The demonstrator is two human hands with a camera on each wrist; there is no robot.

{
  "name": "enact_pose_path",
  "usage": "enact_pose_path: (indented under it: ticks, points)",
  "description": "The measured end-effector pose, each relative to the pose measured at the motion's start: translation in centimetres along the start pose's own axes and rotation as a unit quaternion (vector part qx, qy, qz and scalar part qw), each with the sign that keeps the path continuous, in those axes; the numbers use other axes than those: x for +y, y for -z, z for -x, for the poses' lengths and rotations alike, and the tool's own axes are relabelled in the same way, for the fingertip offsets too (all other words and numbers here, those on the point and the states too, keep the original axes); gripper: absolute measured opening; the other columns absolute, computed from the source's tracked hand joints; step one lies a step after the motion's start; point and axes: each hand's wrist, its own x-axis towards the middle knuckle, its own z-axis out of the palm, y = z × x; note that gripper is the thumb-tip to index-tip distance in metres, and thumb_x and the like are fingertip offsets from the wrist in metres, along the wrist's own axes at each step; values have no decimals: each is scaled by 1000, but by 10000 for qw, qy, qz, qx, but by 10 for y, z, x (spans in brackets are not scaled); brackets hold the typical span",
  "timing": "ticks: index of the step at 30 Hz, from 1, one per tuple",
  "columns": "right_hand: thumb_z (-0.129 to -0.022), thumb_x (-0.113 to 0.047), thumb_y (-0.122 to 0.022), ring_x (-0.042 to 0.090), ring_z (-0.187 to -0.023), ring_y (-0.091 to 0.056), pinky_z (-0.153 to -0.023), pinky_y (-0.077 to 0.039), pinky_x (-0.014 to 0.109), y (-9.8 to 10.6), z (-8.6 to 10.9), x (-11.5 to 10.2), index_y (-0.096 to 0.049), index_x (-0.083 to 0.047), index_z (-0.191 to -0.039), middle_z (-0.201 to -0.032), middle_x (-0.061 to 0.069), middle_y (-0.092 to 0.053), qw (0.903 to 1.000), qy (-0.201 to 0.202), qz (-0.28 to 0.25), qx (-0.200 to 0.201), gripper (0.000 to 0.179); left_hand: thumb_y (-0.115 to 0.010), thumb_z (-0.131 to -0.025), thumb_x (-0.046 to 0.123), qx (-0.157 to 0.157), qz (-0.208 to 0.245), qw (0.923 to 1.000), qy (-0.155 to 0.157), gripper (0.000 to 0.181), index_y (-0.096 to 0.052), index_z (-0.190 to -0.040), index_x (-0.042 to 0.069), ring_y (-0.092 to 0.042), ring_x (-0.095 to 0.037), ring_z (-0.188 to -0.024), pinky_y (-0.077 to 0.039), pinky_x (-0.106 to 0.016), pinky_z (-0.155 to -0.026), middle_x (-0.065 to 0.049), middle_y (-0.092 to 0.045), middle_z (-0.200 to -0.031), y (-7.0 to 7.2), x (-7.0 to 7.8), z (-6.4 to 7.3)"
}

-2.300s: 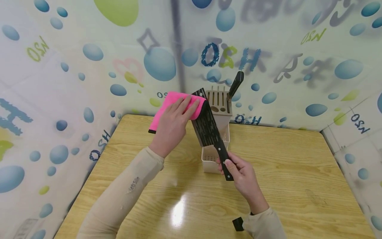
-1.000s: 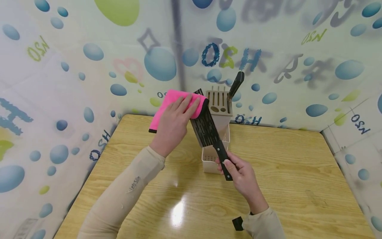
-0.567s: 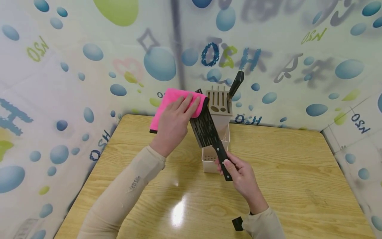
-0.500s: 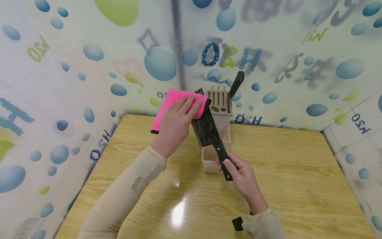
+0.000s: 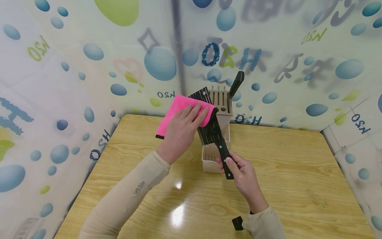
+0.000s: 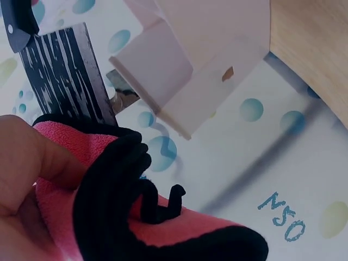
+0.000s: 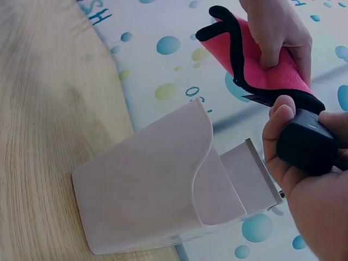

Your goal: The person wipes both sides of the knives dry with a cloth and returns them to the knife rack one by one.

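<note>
A cleaver (image 5: 210,132) with a dark, streaked blade is held up in front of the wall, its blade pointing up and left. My right hand (image 5: 246,177) grips its black riveted handle (image 5: 225,161), thumb on top. Across the upper blade lies a pink cloth (image 5: 176,109) with black edging. My left hand (image 5: 182,132) pinches this cloth about the blade, fingers on the near face. In the left wrist view the thumb (image 6: 57,163) presses the cloth from the other side. The cloth hides part of the blade; the blade's tip corner with a hole shows above it.
Behind the cleaver a beige knife holder (image 5: 225,120) stands on the wooden table (image 5: 283,166), with slots on top and a lower front bin (image 5: 211,167). A black-handled knife (image 5: 237,84) stands in its right slot. Patterned fabric walls (image 5: 119,66) surround the table.
My left hand and the cloth have slid right and slightly down the blade, uncovering more of its far end. The cleaver has shifted slightly; my right hand keeps its grip.
</note>
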Motion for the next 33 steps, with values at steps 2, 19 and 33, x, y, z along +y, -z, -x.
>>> enact_pose_path:
  ticks: [2,19,33]
  points:
    - [-110,-6,-46,12,-85,-68,-75,-63,25,0,-1,0,-59,12,-135,-106,29,-69,10000,33,-8,31,34,-60,-100,-1,14,8,10000,-36,55,-52,-153,12,-57,-34,-135,-50,-44,-111,-14,-55,-152,-1,2,1]
    - [-111,-13,-46,13,-90,-70,-81,-63,25,2,-3,-5,-58,9,-137,-110,31,-66,9988,-371,-148,270,36,-62,-101,3,-391,-78,9987,-310,56,-50,-155,13,-55,-33,-138,-45,-42,-116,-13,-52,-155,-3,18,9]
    - [-111,-11,-46,16,-95,-71,-87,-62,26,6,-4,-5,-55,8,-139,-112,18,-69,9985,-507,-155,118,35,-60,-102,2,-570,-91,9966,-580,56,-48,-156,11,-51,-33,-142,-43,-42,-118,-14,-50,-156,-3,29,13]
